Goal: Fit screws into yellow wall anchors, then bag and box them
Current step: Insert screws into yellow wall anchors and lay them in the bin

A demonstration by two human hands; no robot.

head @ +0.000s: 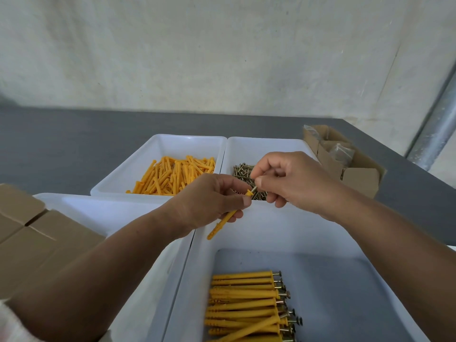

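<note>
At the centre of the frame the two hands meet above the white trays. The left hand (209, 201) pinches a yellow wall anchor (223, 222) between thumb and fingers near its flared end, and the anchor's ribbed tip slants down toward the lower left. The right hand (291, 181) pinches a brass-coloured screw (254, 188) between thumb and forefinger, with the screw's point at the anchor's open end; how far it has gone in cannot be told.

Behind the hands, two white trays stand side by side and touching on the dark grey worktop (61, 149). The left tray (158, 144) holds a heap of loose anchors (172, 176), and the right tray (266, 144) holds a pile of screws (243, 172).

At lower centre a larger white tray (271, 230) holds a stack of fitted anchors (244, 304), their screw heads pointing right. Another white tray (111, 208) sits just beside it on the left, partly hidden by the left forearm.

A plain brown cardboard box (37, 243) with folded flaps lies at the left edge. At upper right, an open cardboard box (362, 178) holds clear plastic bags (341, 153). Both boxes show bare brown faces. A metal pipe (436, 129) runs up the pale wall at the right edge.
</note>
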